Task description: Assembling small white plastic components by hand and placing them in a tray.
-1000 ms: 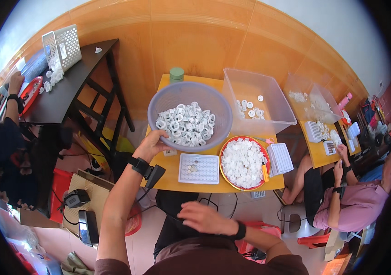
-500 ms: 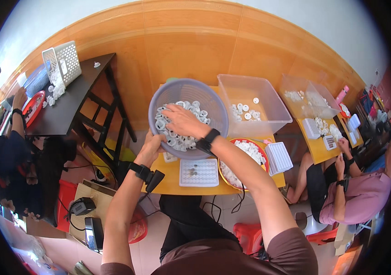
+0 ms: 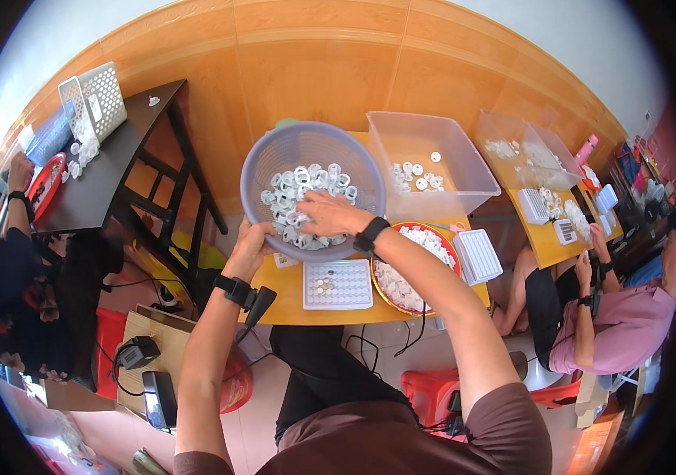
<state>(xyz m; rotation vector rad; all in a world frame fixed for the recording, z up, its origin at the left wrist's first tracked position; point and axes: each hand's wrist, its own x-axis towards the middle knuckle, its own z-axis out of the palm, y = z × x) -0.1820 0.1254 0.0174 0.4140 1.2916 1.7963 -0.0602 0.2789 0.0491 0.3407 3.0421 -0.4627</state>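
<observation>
From the head view, the left hand grips the near-left rim of the grey-purple plastic basket on the yellow table – seemingly to steady it. The right hand reaches inside, fingers bent among white ring-shaped plastic parts; whether they pinch one, I can't tell. I can read no lettering on the basket.

right fingers partly hidden among white rings, green jar mostly behind basin, leftmost co-worker cut off
</observation>
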